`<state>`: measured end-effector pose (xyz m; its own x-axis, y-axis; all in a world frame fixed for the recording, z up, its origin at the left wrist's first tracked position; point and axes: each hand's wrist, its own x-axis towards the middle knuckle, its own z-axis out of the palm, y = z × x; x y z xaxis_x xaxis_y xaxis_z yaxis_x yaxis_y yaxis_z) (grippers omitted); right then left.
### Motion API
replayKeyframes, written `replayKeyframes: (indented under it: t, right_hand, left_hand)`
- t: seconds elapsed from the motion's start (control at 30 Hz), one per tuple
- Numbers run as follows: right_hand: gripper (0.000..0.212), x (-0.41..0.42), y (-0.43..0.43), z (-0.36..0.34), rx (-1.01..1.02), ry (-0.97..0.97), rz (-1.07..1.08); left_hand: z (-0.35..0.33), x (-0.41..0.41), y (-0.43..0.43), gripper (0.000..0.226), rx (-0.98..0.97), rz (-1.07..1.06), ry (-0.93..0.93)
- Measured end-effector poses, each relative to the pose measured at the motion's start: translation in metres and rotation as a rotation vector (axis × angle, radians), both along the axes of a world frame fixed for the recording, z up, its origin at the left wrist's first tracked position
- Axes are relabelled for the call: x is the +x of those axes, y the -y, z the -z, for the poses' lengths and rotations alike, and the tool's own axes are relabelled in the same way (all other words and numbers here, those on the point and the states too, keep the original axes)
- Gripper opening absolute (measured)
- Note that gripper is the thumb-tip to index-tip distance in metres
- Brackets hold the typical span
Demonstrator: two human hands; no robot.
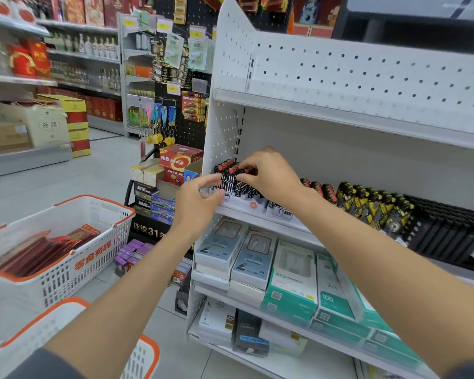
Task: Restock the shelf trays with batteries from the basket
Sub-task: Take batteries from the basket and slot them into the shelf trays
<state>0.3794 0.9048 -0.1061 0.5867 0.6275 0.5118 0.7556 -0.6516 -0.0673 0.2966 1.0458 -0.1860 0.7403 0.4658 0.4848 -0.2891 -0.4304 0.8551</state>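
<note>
A cluster of black-and-white batteries with red tops [228, 173] stands in a tray at the left end of the middle white shelf [260, 214]. My right hand [268, 175] reaches over them and pinches the red tops of the nearest batteries. My left hand [200, 199] hovers at the tray's front left, fingers curled, thumb and fingertips touching the side of the battery pack. Further right on the same shelf lie rows of black-and-yellow batteries [367, 203] and a black tray [446, 231]. A white basket with orange rim [66, 269] sits at lower left holding red flat packs.
A second white-and-orange basket [137, 356] sits at the bottom near my left arm. Boxed cables and chargers [285, 269] fill the shelves below. A black pegboard display [175, 77] with hanging packs stands left of the shelf. Tiled aisle floor stretches to the left.
</note>
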Motion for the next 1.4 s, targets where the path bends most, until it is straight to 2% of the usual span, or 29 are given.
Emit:
replayKeyframes:
  t: [0.2,0.33,0.43,0.57,0.7,0.87,1.07,1.17,1.4]
  right_hand:
    - [0.027,0.0,0.001,0.004,-0.011,0.095,0.005]
    - [0.021,0.0,0.001,0.005,0.032,0.085,0.006]
    - [0.026,-0.002,0.004,0.004,0.037,0.078,-0.001]
    - [0.028,-0.02,0.009,0.008,0.156,0.099,-0.034]
    - [0.022,-0.053,0.013,0.013,0.204,0.019,-0.053]
    - [0.018,-0.103,0.002,0.049,0.051,-0.219,-0.044]
    - [0.014,-0.155,-0.054,0.131,-0.264,-0.453,-0.172]
    - [0.013,-0.163,-0.1,0.183,-0.402,-0.571,-0.211]
    - [0.014,-0.168,-0.191,0.335,-0.695,-0.775,-0.38]
  left_hand:
    - [0.002,0.001,-0.001,0.031,-0.028,0.011,0.002]
    - [0.002,-0.001,-0.001,0.023,-0.027,0.012,0.001]
    - [0.003,-0.002,-0.001,0.016,-0.056,0.004,0.013]
    - [0.001,-0.01,0.003,0.012,-0.095,-0.034,0.024]
    - [-0.002,-0.035,0.001,0.014,-0.061,-0.038,-0.037]
    - [0.021,-0.092,-0.02,0.014,0.0,-0.08,-0.177]
    - [0.109,-0.174,-0.069,0.022,0.064,-0.139,-0.503]
    - [0.174,-0.213,-0.107,0.012,0.014,-0.204,-0.663]
    - [0.347,-0.285,-0.164,0.013,-0.215,-0.33,-1.008]
